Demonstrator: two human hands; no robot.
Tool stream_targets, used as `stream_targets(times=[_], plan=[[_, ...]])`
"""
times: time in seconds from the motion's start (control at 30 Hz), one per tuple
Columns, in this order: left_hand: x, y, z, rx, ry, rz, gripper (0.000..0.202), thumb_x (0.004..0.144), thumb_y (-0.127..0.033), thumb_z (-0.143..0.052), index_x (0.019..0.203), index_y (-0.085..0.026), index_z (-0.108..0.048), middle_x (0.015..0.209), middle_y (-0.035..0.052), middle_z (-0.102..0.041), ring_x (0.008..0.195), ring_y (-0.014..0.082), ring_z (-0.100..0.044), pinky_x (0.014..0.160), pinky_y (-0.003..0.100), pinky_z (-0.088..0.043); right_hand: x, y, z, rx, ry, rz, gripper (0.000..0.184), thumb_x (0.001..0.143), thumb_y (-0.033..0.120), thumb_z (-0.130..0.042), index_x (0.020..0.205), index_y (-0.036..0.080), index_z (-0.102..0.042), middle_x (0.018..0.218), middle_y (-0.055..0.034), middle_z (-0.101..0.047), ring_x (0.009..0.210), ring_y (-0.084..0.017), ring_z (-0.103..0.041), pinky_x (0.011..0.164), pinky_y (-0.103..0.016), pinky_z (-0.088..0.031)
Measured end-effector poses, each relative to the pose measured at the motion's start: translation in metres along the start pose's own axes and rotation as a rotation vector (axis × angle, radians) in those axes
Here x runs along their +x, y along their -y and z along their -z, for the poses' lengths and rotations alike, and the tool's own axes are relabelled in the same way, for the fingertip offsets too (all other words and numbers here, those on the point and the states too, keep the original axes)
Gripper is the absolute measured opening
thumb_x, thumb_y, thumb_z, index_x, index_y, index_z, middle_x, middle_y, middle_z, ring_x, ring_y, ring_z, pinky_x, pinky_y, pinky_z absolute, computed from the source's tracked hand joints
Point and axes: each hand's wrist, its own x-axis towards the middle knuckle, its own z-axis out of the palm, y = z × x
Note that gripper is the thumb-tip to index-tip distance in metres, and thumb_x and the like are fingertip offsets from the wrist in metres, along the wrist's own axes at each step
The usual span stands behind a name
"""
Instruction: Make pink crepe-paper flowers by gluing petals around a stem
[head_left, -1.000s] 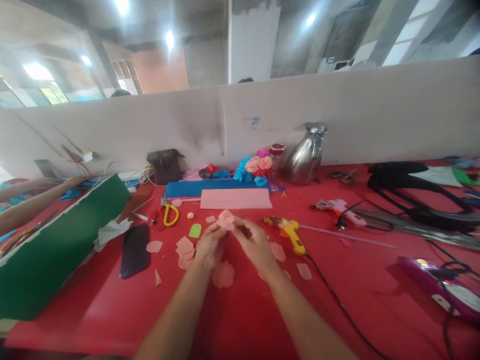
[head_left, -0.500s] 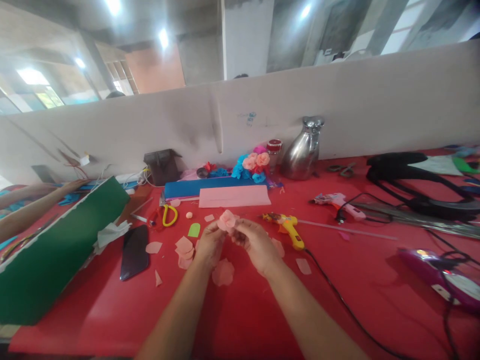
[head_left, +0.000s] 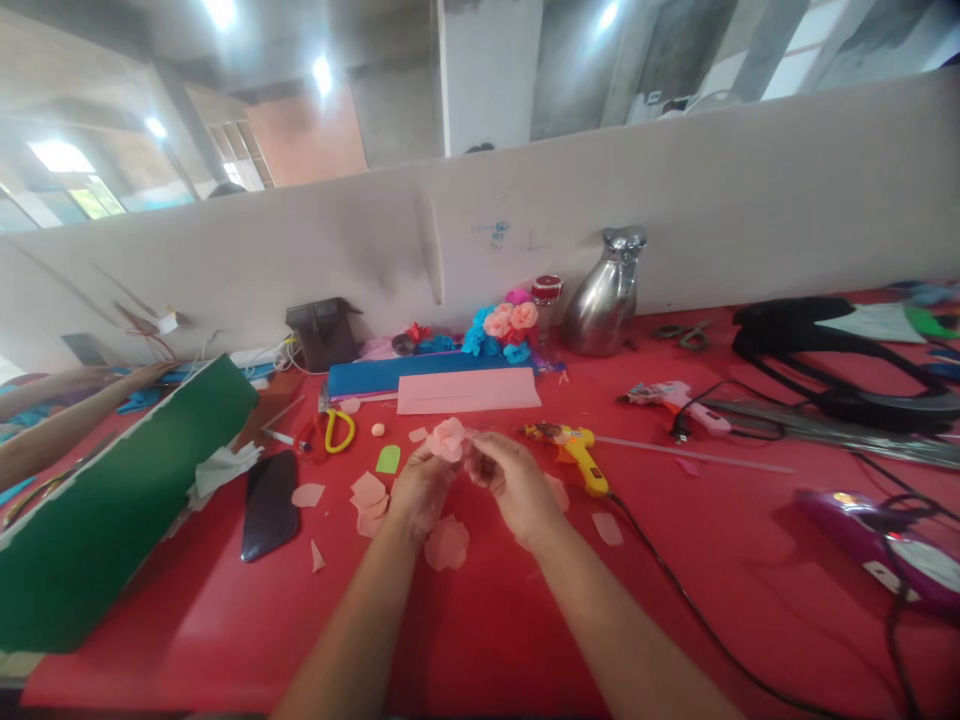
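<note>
Above the red table, a peach paper flower (head_left: 448,438) with ruffled petals is pinched in the fingers of my left hand (head_left: 420,492). My right hand (head_left: 519,490) is closed too, thumb and fingertips at the flower's right edge; its lower part is hidden by the hands. Under my wrists lies a scalloped peach paper piece (head_left: 447,543). Left of my left hand are a stack of peach paper petals (head_left: 369,503) and a lime-green arched paper piece (head_left: 388,460). A yellow glue gun (head_left: 577,455) with a clear stick rests right of my right hand.
Folded pink paper (head_left: 469,391) and a bunch of paper flowers (head_left: 506,328) lie behind. A phone (head_left: 270,505), yellow-handled scissors (head_left: 340,430) and a green board (head_left: 127,510) are left. Another person's arm (head_left: 82,425) reaches in there. A steel jug (head_left: 606,295) stands at the wall.
The paper flower has shifted slightly left and tilted, showing more of its petals. My right fingertips have moved to its right side. Both hands stay in nearly the same place.
</note>
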Motion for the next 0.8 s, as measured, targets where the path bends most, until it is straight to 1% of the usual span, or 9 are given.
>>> stream_targets(times=[0.07, 0.13, 0.23, 0.3, 0.43, 0.53, 0.67, 0.73, 0.8], plan=[[-0.001, -0.002, -0.001, -0.021, 0.012, 0.023, 0.015, 0.06, -0.019, -0.075, 0.071, -0.014, -0.066, 0.07, 0.0032, -0.064, 0.068, 0.0129, -0.057, 0.071, 0.028, -0.044, 0.001, 0.0, 0.001, 0.003, -0.015, 0.019, 0.019, 0.071, 0.036, -0.062, 0.064, 0.019, -0.061, 0.058, 0.0017, -0.056, 0.052, -0.01, -0.044, 0.05, -0.025, -0.027], [-0.002, -0.003, -0.002, -0.015, 0.048, 0.027, 0.014, 0.06, -0.018, -0.074, 0.072, -0.014, -0.066, 0.071, 0.0027, -0.064, 0.068, 0.0127, -0.056, 0.071, 0.028, -0.043, 0.001, 0.001, 0.002, -0.004, -0.022, 0.024, 0.019, 0.072, 0.037, -0.062, 0.066, 0.019, -0.06, 0.058, 0.0025, -0.055, 0.052, -0.01, -0.043, 0.049, -0.025, -0.027], [-0.005, -0.005, -0.004, 0.034, 0.13, 0.026, 0.01, 0.061, -0.017, -0.072, 0.069, -0.014, -0.065, 0.069, 0.0034, -0.063, 0.07, 0.0153, -0.058, 0.071, 0.03, -0.043, 0.001, 0.003, 0.002, -0.023, -0.034, 0.012, 0.021, 0.072, 0.04, -0.063, 0.068, 0.02, -0.061, 0.058, 0.0029, -0.053, 0.052, -0.01, -0.041, 0.05, -0.025, -0.027], [-0.006, -0.006, -0.006, 0.068, 0.16, 0.031, 0.01, 0.062, -0.019, -0.072, 0.067, -0.014, -0.065, 0.07, 0.0051, -0.064, 0.073, 0.0175, -0.058, 0.071, 0.031, -0.043, 0.001, 0.003, 0.001, -0.042, -0.039, 0.013, 0.022, 0.071, 0.042, -0.064, 0.067, 0.02, -0.061, 0.058, 0.0024, -0.052, 0.053, -0.011, -0.041, 0.051, -0.025, -0.028], [-0.007, -0.007, -0.007, 0.099, 0.174, 0.035, 0.013, 0.06, -0.021, -0.074, 0.067, -0.014, -0.065, 0.073, 0.0062, -0.064, 0.077, 0.0195, -0.059, 0.072, 0.032, -0.043, 0.001, 0.004, 0.001, -0.027, -0.016, 0.047, 0.021, 0.068, 0.038, -0.067, 0.062, 0.02, -0.059, 0.056, 0.0028, -0.048, 0.052, -0.01, -0.037, 0.051, -0.025, -0.028], [-0.007, -0.007, -0.008, 0.093, 0.183, 0.024, 0.014, 0.061, -0.022, -0.074, 0.069, -0.014, -0.066, 0.073, 0.0061, -0.064, 0.077, 0.0194, -0.058, 0.073, 0.032, -0.043, 0.0, 0.005, 0.001, 0.0, -0.014, 0.065, 0.018, 0.069, 0.035, -0.066, 0.061, 0.02, -0.059, 0.055, 0.0032, -0.047, 0.053, -0.01, -0.037, 0.051, -0.025, -0.028], [-0.01, -0.009, -0.011, 0.08, 0.221, 0.035, 0.014, 0.065, -0.024, -0.071, 0.071, -0.013, -0.066, 0.07, 0.0065, -0.063, 0.074, 0.0189, -0.058, 0.072, 0.032, -0.042, -0.002, 0.005, 0.0, -0.051, 0.006, 0.048, 0.022, 0.073, 0.038, -0.062, 0.063, 0.019, -0.06, 0.057, 0.0023, -0.049, 0.053, -0.01, -0.038, 0.051, -0.025, -0.027], [-0.011, -0.01, -0.012, 0.076, 0.232, 0.045, 0.015, 0.066, -0.025, -0.071, 0.074, -0.012, -0.067, 0.069, 0.0063, -0.062, 0.072, 0.0182, -0.057, 0.071, 0.032, -0.041, -0.002, 0.005, 0.0, -0.063, 0.018, 0.041, 0.021, 0.072, 0.039, -0.064, 0.064, 0.019, -0.061, 0.057, 0.0025, -0.049, 0.053, -0.01, -0.038, 0.051, -0.026, -0.027], [-0.01, -0.009, -0.01, 0.057, 0.213, 0.055, 0.018, 0.065, -0.026, -0.072, 0.075, -0.013, -0.066, 0.068, 0.0055, -0.06, 0.069, 0.0167, -0.055, 0.07, 0.031, -0.041, -0.001, 0.004, -0.001, -0.052, 0.011, 0.05, 0.022, 0.07, 0.039, -0.065, 0.063, 0.019, -0.059, 0.057, 0.0029, -0.049, 0.052, -0.01, -0.037, 0.051, -0.026, -0.027]])
